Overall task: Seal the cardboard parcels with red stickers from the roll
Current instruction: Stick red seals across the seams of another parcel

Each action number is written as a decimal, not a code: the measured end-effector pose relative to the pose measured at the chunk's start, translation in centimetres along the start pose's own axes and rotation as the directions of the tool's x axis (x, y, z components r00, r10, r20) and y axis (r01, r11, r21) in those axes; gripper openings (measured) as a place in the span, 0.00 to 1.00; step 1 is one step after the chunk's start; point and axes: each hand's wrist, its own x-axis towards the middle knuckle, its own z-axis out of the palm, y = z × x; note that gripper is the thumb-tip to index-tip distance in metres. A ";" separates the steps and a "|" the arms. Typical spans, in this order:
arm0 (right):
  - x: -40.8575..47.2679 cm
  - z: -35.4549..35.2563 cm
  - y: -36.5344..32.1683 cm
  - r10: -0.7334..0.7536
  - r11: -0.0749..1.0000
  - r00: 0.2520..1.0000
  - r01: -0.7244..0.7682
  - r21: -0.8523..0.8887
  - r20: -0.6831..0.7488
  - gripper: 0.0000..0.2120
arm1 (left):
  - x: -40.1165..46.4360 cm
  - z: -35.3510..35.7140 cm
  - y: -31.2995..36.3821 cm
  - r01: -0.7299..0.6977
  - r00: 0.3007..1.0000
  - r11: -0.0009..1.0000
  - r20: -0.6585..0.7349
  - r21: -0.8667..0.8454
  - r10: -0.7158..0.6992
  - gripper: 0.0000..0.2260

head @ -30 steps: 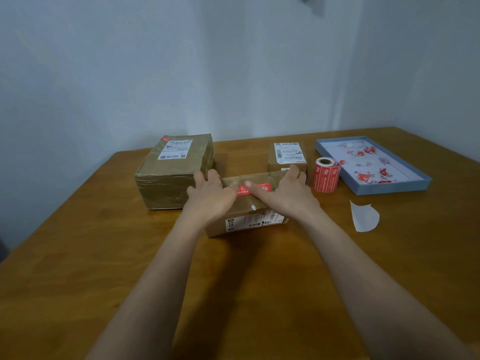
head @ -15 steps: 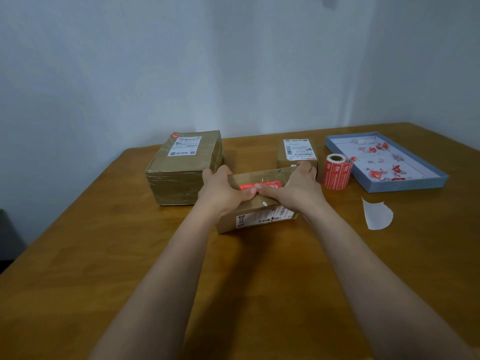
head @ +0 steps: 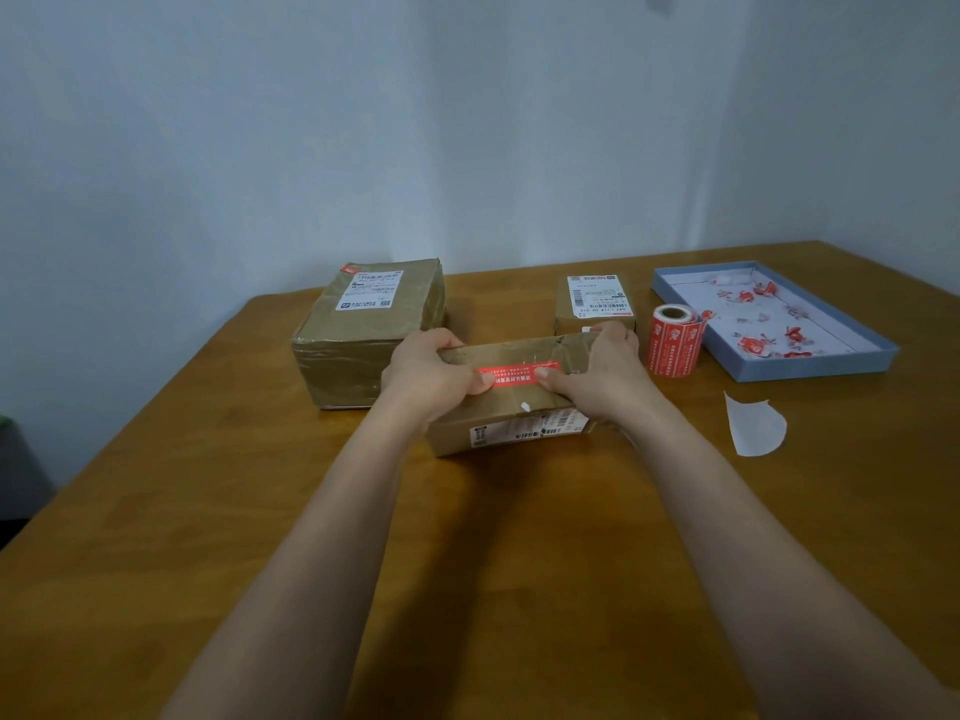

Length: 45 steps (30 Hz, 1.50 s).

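both hands on the middle parcel, lying flat on the wooden bench straight ahead. left hand curled round the parcel's left end, fingers over the far top edge, thumb pressed on the left end of the red sticker. right hand gripping the right end the same way, thumb pressed on the sticker's right end. each grip clamped on the parcel. sticker laid lengthwise across the parcel's top, between the two thumbs. white shipping label on the parcel's near side face. large parcel to the left and a little behind, just beside the left hand, white label on top. small parcel behind the right hand, also labelled on top. sticker roll standing upright just beside the right hand, on its right. blue tray further right, with red and white scraps lying inside. white piece of backing paper flat on the bench, near the tray's front edge.
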 end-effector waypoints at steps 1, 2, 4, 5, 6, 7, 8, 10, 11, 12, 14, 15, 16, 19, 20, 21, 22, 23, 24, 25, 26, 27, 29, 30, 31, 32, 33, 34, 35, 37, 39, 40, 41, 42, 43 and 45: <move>-0.1 -0.2 0.0 -0.005 1.000 1.000 0.005 0.000 0.004 0.43 | 0.0 -0.2 0.0 -0.009 1.000 1.000 0.017 -0.005 0.009 0.16; -0.1 -0.3 0.0 -0.009 1.000 1.000 0.009 0.001 0.008 0.42 | 0.0 -0.3 -0.1 -0.020 0.999 1.000 0.028 -0.008 0.020 0.15; -0.2 -0.5 0.1 -0.016 1.000 1.000 0.016 0.009 0.010 0.40 | 0.0 -0.4 -0.2 -0.043 0.998 0.999 0.036 -0.013 0.043 0.14; -0.2 -0.5 0.2 -0.017 1.000 1.000 0.016 0.019 0.008 0.38 | 0.0 -0.5 -0.2 -0.050 0.998 0.999 0.036 -0.019 0.050 0.13; -0.3 -0.5 0.2 -0.015 0.999 1.000 0.014 0.032 0.007 0.37 | 0.0 -0.5 -0.2 -0.055 0.998 0.998 0.039 -0.024 0.056 0.13; -0.3 -0.5 0.2 -0.012 0.999 1.000 0.012 0.048 0.005 0.36 | 0.0 -0.5 -0.3 -0.059 0.997 0.998 0.047 -0.025 0.060 0.14; -0.3 -0.5 0.4 -0.009 0.998 1.000 0.009 0.067 0.003 0.34 | -0.1 -0.6 -0.3 -0.061 0.996 0.998 0.065 -0.026 0.063 0.14; -0.3 -0.4 0.7 -0.017 0.993 1.000 0.016 0.116 0.006 0.32 | -0.4 -0.7 -0.4 -0.066 0.992 0.997 0.104 -0.041 0.070 0.15; -0.4 -0.3 0.8 -0.023 0.989 1.000 0.021 0.150 0.014 0.32 | -0.5 -0.7 -0.4 -0.059 0.991 0.997 0.113 -0.057 0.065 0.15; -0.5 -0.2 1.0 -0.024 0.983 0.999 0.019 0.184 0.025 0.32 | -0.6 -0.6 -0.4 -0.046 0.992 0.997 0.111 -0.069 0.054 0.15; -0.7 0.1 1.1 -0.017 0.977 0.999 0.009 0.215 0.035 0.36 | -0.7 -0.2 -0.5 -0.036 0.994 0.998 0.099 -0.056 0.042 0.17; -0.8 0.3 1.1 -0.013 0.978 0.999 0.006 0.208 0.032 0.40 | -0.6 0.1 -0.6 -0.049 0.995 0.999 0.088 -0.004 0.049 0.20; -0.9 0.6 0.9 -0.010 0.982 1.000 0.007 0.191 0.018 0.45 | -0.6 0.4 -0.8 -0.071 0.995 0.996 0.072 0.060 0.067 0.24; -1.3 1.4 0.6 0.014 0.991 0.995 -0.001 0.132 -0.097 0.51 | -0.5 1.1 -1.3 -0.146 0.987 0.968 -0.036 0.203 0.156 0.27; -1.3 1.5 0.6 0.014 0.992 0.991 0.002 0.124 -0.132 0.49 | -0.5 1.2 -1.5 -0.153 0.983 0.962 -0.066 0.225 0.172 0.26; -1.2 1.7 0.6 0.009 0.993 0.988 0.009 0.119 -0.155 0.47 | -0.4 1.3 -1.6 -0.153 0.980 0.961 -0.085 0.232 0.177 0.24; -1.2 1.7 0.6 0.002 0.993 0.986 0.018 0.117 -0.167 0.45 | -0.3 1.3 -1.6 -0.154 0.979 0.961 -0.096 0.230 0.180 0.22; -1.0 1.7 0.8 -0.007 0.992 0.985 0.027 0.120 -0.170 0.44 | -0.3 1.2 -1.7 -0.155 0.979 0.961 -0.097 0.227 0.181 0.20; -0.9 1.7 0.9 -0.018 0.991 0.985 0.040 0.124 -0.173 0.42 | -0.3 1.1 -1.6 -0.165 0.977 0.959 -0.097 0.228 0.191 0.19; -0.8 1.7 0.9 -0.031 0.991 0.984 0.054 0.126 -0.178 0.40 | -0.3 1.0 -1.6 -0.176 0.975 0.957 -0.097 0.230 0.202 0.18; -0.8 1.6 1.0 -0.038 0.990 0.983 0.062 0.128 -0.181 0.38 | -0.3 1.0 -1.5 -0.187 0.972 0.955 -0.097 0.232 0.214 0.18; -0.7 1.6 1.0 -0.039 0.989 0.983 0.063 0.131 -0.180 0.36 | -0.4 0.9 -1.5 -0.195 0.971 0.952 -0.094 0.237 0.222 0.17; -0.6 1.5 1.0 -0.035 0.988 0.984 0.060 0.141 -0.173 0.33 | -0.5 0.7 -1.4 -0.210 0.969 0.947 -0.080 0.243 0.235 0.14; -0.6 1.3 1.0 -0.032 0.988 0.985 0.057 0.145 -0.169 0.32 | -0.6 0.5 -1.4 -0.213 0.969 0.948 -0.070 0.236 0.236 0.13; -0.6 1.2 1.1 -0.035 0.987 0.986 0.059 0.149 -0.161 0.31 | -0.6 0.4 -1.4 -0.213 0.971 0.951 -0.057 0.224 0.231 0.12; -0.6 1.1 1.1 -0.043 0.987 0.988 0.066 0.148 -0.150 0.29 | -0.6 0.2 -1.4 -0.210 0.974 0.956 -0.042 0.206 0.223 0.12; -0.7 0.9 1.2 -0.056 0.987 0.989 0.076 0.145 -0.138 0.28 | -0.6 0.0 -1.5 -0.201 0.978 0.963 -0.024 0.179 0.208 0.12; -0.8 0.6 1.3 -0.075 0.986 0.989 0.092 0.140 -0.126 0.27 | -0.6 -0.1 -1.4 -0.184 0.983 0.972 0.001 0.144 0.186 0.12; -1.0 0.4 1.3 -0.092 0.985 0.989 0.107 0.135 -0.113 0.26 | -0.6 -0.3 -1.4 -0.160 0.987 0.981 0.034 0.109 0.158 0.13; -1.4 0.2 1.4 -0.101 0.987 0.992 0.109 0.114 -0.077 0.32 | -0.7 -0.2 -1.4 -0.131 0.988 0.988 0.094 0.081 0.123 0.15; -1.7 0.5 1.4 -0.076 0.994 0.996 0.079 0.078 -0.041 0.46 | -0.7 0.0 -1.6 -0.145 0.986 0.982 0.099 0.123 0.133 0.22; -1.9 0.7 1.3 -0.055 0.996 0.998 0.058 0.073 -0.044 0.52 | -0.7 0.2 -1.7 -0.157 0.986 0.976 0.075 0.151 0.147 0.25; -2.0 1.0 1.2 -0.040 0.996 0.997 0.045 0.080 -0.065 0.54 | -0.8 0.4 -1.8 -0.167 0.986 0.971 0.043 0.173 0.162 0.27; -2.1 1.1 1.2 -0.031 0.995 0.995 0.039 0.089 -0.092 0.55 | -0.8 0.6 -1.9 -0.176 0.984 0.967 0.014 0.182 0.177 0.27; -2.2 1.2 1.1 -0.026 0.995 0.993 0.037 0.090 -0.115 0.54 | -0.9 0.7 -1.9 -0.182 0.983 0.966 -0.005 0.186 0.186 0.26; -2.3 1.2 1.1 -0.030 0.996 0.990 0.041 0.076 -0.140 0.52 | -1.0 0.8 -1.9 -0.183 0.981 0.965 -0.021 0.185 0.190 0.24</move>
